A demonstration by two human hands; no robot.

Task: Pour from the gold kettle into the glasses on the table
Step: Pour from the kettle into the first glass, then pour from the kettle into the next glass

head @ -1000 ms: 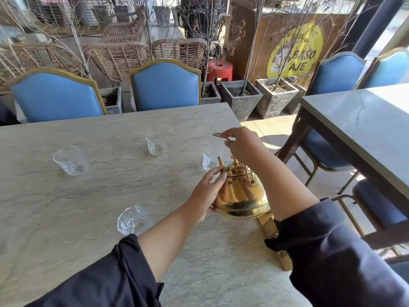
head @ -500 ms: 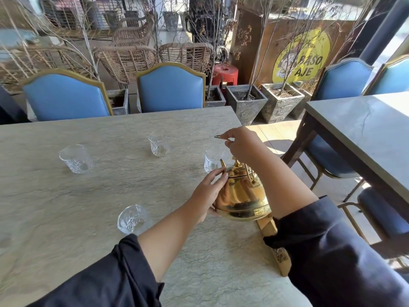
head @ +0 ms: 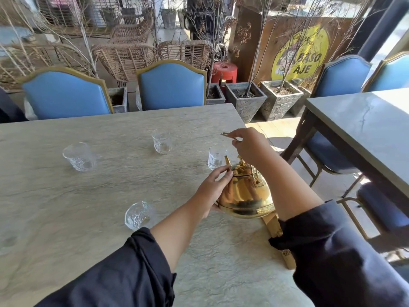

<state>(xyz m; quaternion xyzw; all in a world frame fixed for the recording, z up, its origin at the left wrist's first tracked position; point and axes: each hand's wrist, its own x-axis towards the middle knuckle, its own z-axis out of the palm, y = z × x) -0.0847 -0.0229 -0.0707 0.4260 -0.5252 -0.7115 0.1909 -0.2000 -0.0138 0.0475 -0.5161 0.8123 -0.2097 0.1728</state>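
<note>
Kettle [head: 245, 193] sits at the surface [head: 88, 196] edge, spout toward the nearest glass [head: 217, 159]. Left hand [head: 213, 191] curls around its side to steady it; right hand [head: 247, 145] pinches the handle, I think, ready to tip.

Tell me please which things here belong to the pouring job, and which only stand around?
For the job: gold kettle, four glasses, left hand, right hand, table.

Standing around: blue chairs, second table, planters, red stool, yellow sign.
</note>
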